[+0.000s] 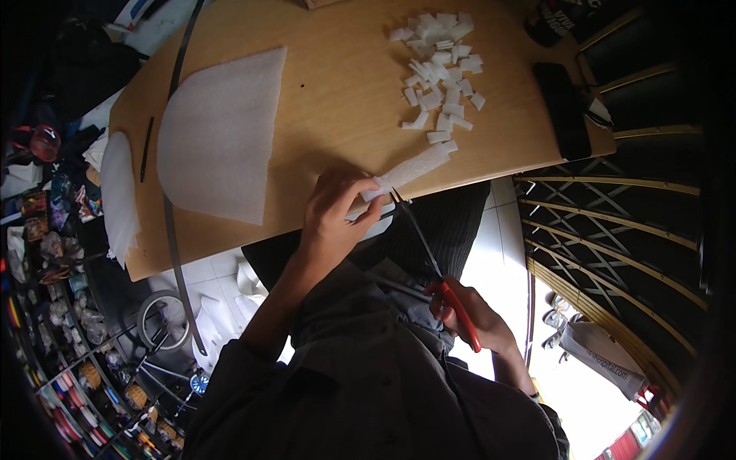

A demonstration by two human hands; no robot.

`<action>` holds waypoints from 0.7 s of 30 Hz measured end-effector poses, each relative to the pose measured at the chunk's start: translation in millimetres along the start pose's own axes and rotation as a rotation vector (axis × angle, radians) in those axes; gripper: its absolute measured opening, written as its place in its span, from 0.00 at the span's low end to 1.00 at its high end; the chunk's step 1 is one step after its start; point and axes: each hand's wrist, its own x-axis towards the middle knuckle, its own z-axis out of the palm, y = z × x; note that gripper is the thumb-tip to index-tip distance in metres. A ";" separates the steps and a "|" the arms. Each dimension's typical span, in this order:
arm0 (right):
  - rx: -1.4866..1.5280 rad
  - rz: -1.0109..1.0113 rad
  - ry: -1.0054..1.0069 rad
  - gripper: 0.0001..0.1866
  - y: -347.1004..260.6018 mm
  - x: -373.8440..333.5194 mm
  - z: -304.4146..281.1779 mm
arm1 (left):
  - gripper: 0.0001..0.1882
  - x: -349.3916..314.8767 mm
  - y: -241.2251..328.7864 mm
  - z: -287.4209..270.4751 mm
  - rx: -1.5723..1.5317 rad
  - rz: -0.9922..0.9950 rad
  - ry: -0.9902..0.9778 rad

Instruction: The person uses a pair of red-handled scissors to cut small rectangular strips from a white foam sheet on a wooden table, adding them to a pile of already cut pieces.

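Note:
My left hand (336,208) pinches the near end of a narrow white foam strip (418,166) at the table's front edge. In my right hand (477,313) is a pair of red-handled scissors (458,308), their dark blades reaching up to the strip beside my left fingertips. The blade tips are parted close to the strip's end. Beyond the strip lies a loose pile of small cut white pieces (441,65). A large white foam sheet (222,130) with one curved side rests flat to the left of my left hand.
A long dark strap (175,230) runs down the table's left part. Beside it lie a thin black stick (146,149) and more white sheet (119,199). A black phone (563,111) sits at the right edge. Folding metal gate (606,238) stands right; a wheel (163,322) shows lower left.

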 end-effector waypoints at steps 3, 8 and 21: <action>0.013 0.001 -0.038 0.30 -0.8 12.8 0.9 | 0.17 -3.0 3.7 0.3 -0.024 -0.033 0.047; 0.117 0.005 0.007 0.23 -9.8 29.1 9.3 | 0.17 -7.3 -0.5 -2.2 0.005 0.050 0.041; 0.186 0.153 -0.035 0.24 -18.6 42.5 8.2 | 0.17 -10.5 -3.6 -19.1 0.049 0.063 0.074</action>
